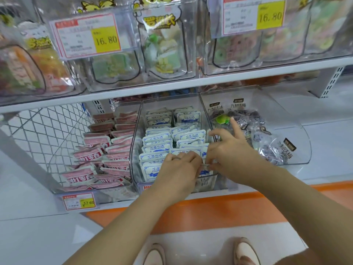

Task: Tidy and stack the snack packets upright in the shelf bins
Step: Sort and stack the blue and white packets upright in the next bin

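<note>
White-and-blue snack packets (158, 139) stand upright in two rows inside the clear middle bin (136, 142) on the lower shelf. My left hand (177, 172) and my right hand (232, 153) meet at the front right of that bin. Both pinch the top edge of the frontmost white-and-blue packet (205, 172), which they largely hide. The right index finger points up and away toward the neighbouring bin. Pink packets (107, 155) fill the clear left bin in leaning rows. Dark plum packets (267, 138) lie loosely in the clear right bin (303, 142).
The upper shelf (172, 87) overhangs the bins and carries clear boxes of candy bags with yellow price tags (106, 40). A wire mesh panel (47, 127) stands left of the pink bin. An orange floor strip (210, 209) and my shoes (245, 251) lie below.
</note>
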